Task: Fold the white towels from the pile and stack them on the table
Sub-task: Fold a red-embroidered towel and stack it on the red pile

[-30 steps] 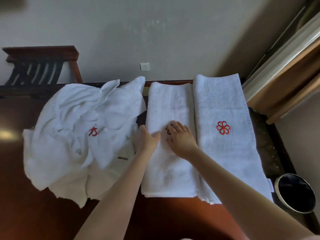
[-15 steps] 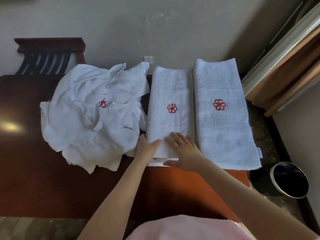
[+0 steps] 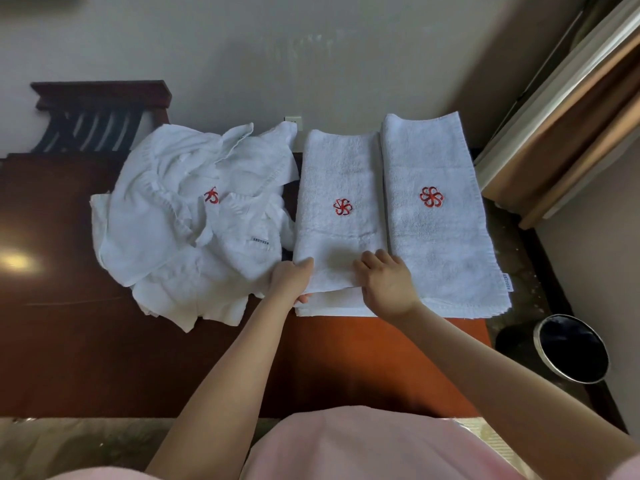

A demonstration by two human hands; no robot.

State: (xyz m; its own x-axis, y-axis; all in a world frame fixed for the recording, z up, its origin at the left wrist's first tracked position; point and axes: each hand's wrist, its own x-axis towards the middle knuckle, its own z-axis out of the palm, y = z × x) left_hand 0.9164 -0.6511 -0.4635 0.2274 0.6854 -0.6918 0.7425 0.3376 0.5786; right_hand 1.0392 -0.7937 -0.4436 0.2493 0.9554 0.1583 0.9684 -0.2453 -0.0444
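Note:
A long folded white towel (image 3: 341, 174) with a red flower emblem lies in the middle of the dark wooden table (image 3: 69, 341). My left hand (image 3: 290, 280) grips its near left corner, thumb on top and fingers underneath, lifting the top layer. My right hand (image 3: 386, 284) holds the near edge of the same towel, fingers curled over it. Another folded towel (image 3: 436, 237) with the same emblem lies right beside it. A crumpled pile of white towels (image 3: 187, 230) sits to the left.
A dark wooden luggage rack (image 3: 100, 116) stands behind the table at the left. A round black bin (image 3: 573, 348) sits on the floor at the right. Tan curtains (image 3: 568, 133) hang at the right. A wall socket (image 3: 293, 118) is behind the towels.
Both hands slid from the towel's middle down to its near end and took hold of the edge, lifting the top layer. The camera view pulled back.

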